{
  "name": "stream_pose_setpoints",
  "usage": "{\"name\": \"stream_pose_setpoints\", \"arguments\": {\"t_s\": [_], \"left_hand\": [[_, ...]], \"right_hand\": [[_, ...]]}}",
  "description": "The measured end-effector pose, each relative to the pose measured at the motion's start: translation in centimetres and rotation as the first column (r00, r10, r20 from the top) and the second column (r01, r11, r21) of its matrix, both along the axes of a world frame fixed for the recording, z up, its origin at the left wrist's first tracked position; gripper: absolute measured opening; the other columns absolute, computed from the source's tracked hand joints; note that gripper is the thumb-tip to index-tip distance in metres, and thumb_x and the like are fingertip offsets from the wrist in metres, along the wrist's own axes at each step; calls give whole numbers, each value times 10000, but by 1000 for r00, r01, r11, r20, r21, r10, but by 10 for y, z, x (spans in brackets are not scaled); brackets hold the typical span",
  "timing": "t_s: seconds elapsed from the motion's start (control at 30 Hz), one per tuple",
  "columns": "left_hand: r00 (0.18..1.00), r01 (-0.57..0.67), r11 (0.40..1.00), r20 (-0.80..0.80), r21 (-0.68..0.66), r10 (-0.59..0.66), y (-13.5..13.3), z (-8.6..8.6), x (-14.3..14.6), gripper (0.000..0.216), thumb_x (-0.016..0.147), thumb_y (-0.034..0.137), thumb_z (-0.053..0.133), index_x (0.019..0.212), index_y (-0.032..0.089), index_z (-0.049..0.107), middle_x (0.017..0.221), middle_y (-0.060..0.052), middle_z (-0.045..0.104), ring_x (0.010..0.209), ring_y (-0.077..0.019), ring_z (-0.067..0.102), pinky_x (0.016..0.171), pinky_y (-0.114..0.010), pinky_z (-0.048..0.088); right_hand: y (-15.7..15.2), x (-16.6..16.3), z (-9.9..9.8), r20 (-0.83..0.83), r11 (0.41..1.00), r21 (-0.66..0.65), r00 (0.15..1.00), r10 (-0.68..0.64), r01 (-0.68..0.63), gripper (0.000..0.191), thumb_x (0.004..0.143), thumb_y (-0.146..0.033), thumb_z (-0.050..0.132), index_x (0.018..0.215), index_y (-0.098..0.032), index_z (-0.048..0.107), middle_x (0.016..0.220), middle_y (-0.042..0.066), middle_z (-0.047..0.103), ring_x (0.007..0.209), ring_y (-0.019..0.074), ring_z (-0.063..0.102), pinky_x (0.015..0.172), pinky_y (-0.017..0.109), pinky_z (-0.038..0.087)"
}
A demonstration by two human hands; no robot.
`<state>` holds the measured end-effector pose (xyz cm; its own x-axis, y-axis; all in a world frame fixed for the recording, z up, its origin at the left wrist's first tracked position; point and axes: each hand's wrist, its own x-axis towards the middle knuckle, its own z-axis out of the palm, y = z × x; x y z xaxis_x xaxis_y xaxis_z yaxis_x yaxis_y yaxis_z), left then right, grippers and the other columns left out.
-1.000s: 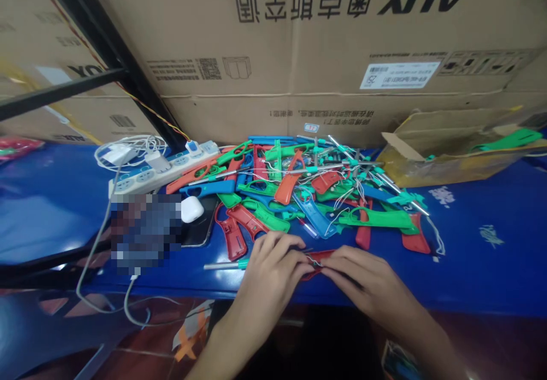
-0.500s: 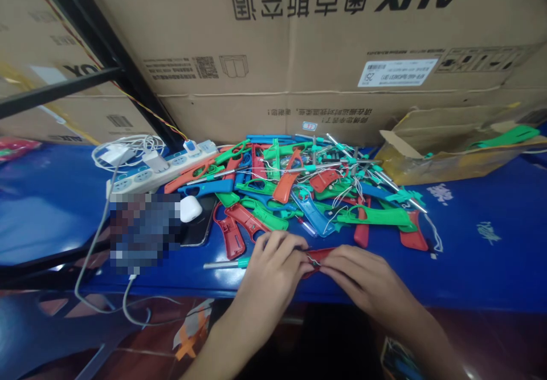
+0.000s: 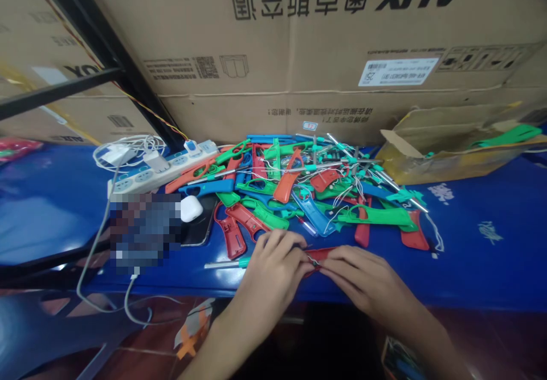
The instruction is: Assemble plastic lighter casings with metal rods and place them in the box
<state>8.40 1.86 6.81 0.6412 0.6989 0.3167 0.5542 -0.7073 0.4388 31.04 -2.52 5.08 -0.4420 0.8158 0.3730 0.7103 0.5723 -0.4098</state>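
One red shell [image 3: 321, 253] between the left hand [image 3: 273, 269] and the right hand [image 3: 368, 274], in front of the heap [image 3: 286, 185]

Both hands are close together and clamped on the red shell. The fingers of the left hand bend over its left part, and the thumb and forefinger of the right hand press at its right part. Thin white wires [image 3: 313, 261] are visible inside the shell, between the fingertips; whether the fingers also pinch these wires, I cannot tell. The shell is on the near side of the heap, at the front of the blue table [image 3: 461, 254].

The heap consists of handle-shaped plastic parts [image 3: 376, 216] in red, orange, green and blue, mixed with metal rods [image 3: 310, 168]. At its near left edge lie two red halves [image 3: 233, 238], hollow side up. A pen [image 3: 308, 227] lies at its near edge, beside a blue handle [image 3: 318, 215]. To the near left of the heap, a long metal tube [image 3: 222, 265] with a green end [image 3: 243, 262] shows from behind the left hand. To the left of the heap are a white case [image 3: 191, 209], which rests on a black phone [image 3: 203, 232], and a power strip [image 3: 139, 182] with plugs [image 3: 156, 162] in it. To the right of the heap stands an open carton [image 3: 453, 168], with a green part [image 3: 510, 137] at its top. Behind the heap stands a large box [image 3: 299, 38] with upside-down print.
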Motion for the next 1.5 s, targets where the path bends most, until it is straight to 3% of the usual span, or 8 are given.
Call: {"name": "stream_pose_setpoints", "arguments": {"t_s": [0.13,0.27,0.47,0.6,0.7,0.83,1.27,1.5], "left_hand": [[997,-1,994,79,-111,10,3,0,-2,73,999,221,662,942,214,705,1163,-21,679,1078,-239,593,918,-426,431],[990,-2,992,137,-129,20,1,-3,-4,55,996,214,667,970,228,714,1193,-28,677,1099,-237,592,956,-430,434],[967,-47,997,248,-55,59,-5,0,-34,101,1013,218,644,1100,244,689,1189,-47,683,1111,-224,598,968,-405,463],[972,-146,989,190,22,139,-3,-6,-65,156,1001,247,665,1156,257,683,1195,-50,690,1133,-243,576,970,-426,466],[983,-145,987,121,75,136,-2,-10,-75,178,1004,240,658,1177,261,695,1208,-53,692,1141,-255,561,972,-440,456],[989,-119,989,96,89,110,-2,-10,-72,163,1011,197,640,1143,251,719,1184,-46,696,1096,-237,559,942,-408,449],[988,-126,984,106,124,113,-3,-8,-58,152,1013,168,630,1106,241,726,1126,-37,708,1023,-223,569,868,-387,437],[988,-146,979,71,139,137,0,-7,-54,130,1012,184,629,1046,243,739,1111,-40,716,1009,-234,592,852,-398,448]], "right_hand": [[1,-1,2,-30,1000,-15,1000,3,-4,269,1091,-313,465,1067,-225,718,983,27,730,882,152,690,792,289,555],[-2,-3,6,-4,998,55,1000,17,-17,310,1096,-308,450,995,-234,734,943,19,725,842,151,676,764,299,542],[-5,-3,9,-1,999,43,1000,-1,1,257,1087,-290,484,1059,-233,733,936,32,716,819,153,669,770,312,549],[-6,-2,7,60,999,42,998,-4,1,278,1095,-271,454,1077,-245,731,954,35,725,842,157,687,825,340,562],[-8,-2,5,92,996,92,996,-5,-4,283,1095,-256,448,1077,-238,729,966,37,739,867,166,698,838,354,570],[-8,-2,5,92,993,119,996,-1,-10,307,1101,-260,430,1086,-211,732,969,45,749,869,169,704,816,345,581],[-9,-3,7,-5,999,19,999,-36,36,288,1087,-334,476,1137,-220,736,974,47,737,844,168,702,776,338,583],[-6,-3,4,-40,996,58,997,-68,70,251,1071,-324,514,1097,-231,745,1025,48,768,901,181,741,819,349,606]]}}
